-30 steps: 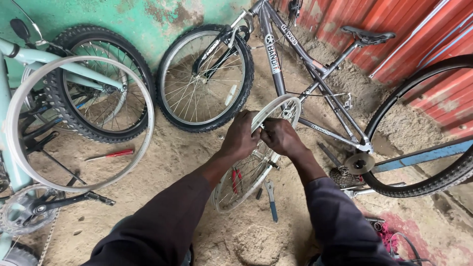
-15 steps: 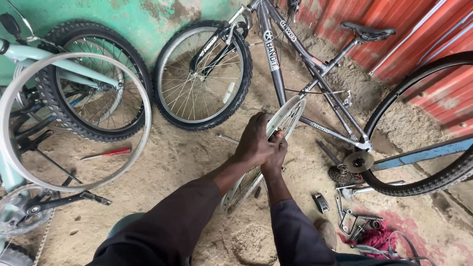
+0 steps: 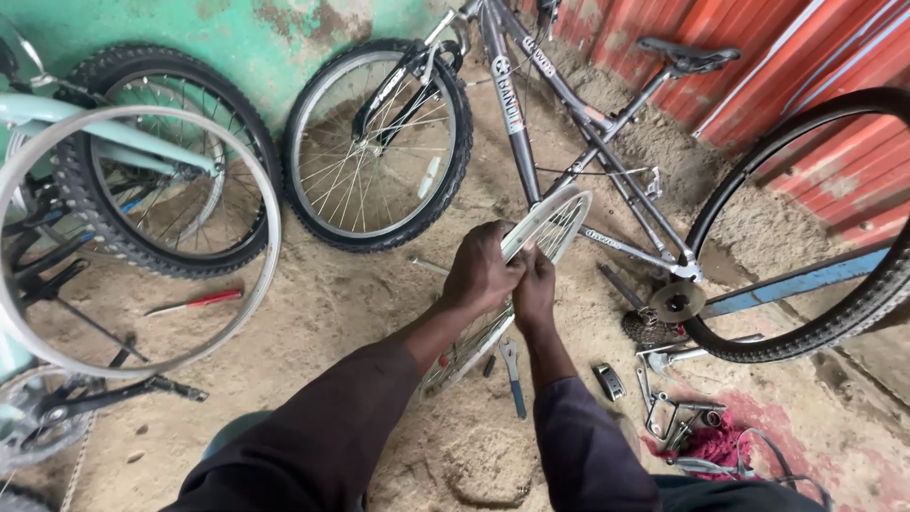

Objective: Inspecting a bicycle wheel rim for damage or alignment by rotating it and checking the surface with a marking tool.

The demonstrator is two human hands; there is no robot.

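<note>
On the sandy ground of a bike repair corner, taken left to right from the spoked wheel in the hands:
Far left: a pale blue bicycle frame (image 3: pixel 114 133) leans by the green wall (image 3: pixel 237 38), a bare silver rim (image 3: pixel 270 204) propped in front of it, well left of the wheel.
Ground: loose, lumpy tan sand (image 3: pixel 313 313); a red-handled screwdriver (image 3: pixel 194 302) lies on it to the wheel's left.
Centre back: a grey bicycle (image 3: pixel 531 123) stands behind the wheel, its front tyre (image 3: pixel 379 142) against the green wall.
Left hand: the left hand (image 3: pixel 482 273) is closed over the rim of the small spoked wheel (image 3: pixel 555 220), fingers wrapped round it.
Right hand: the right hand (image 3: pixel 534 284) touches the left and grips the same rim, thumb up along it.
Wheel: it stands tilted on the sand, its lower part hidden behind the forearms.
Below wheel: a blue-handled spanner (image 3: pixel 513 377) lies just beside its lower edge.
Right: a gear cluster (image 3: pixel 649 327), metal tools (image 3: pixel 668 412) on a red cloth (image 3: pixel 716 441), and a big black tyre (image 3: pixel 806 313) on a blue frame.
Back right: a red corrugated metal wall (image 3: pixel 834 95).
</note>
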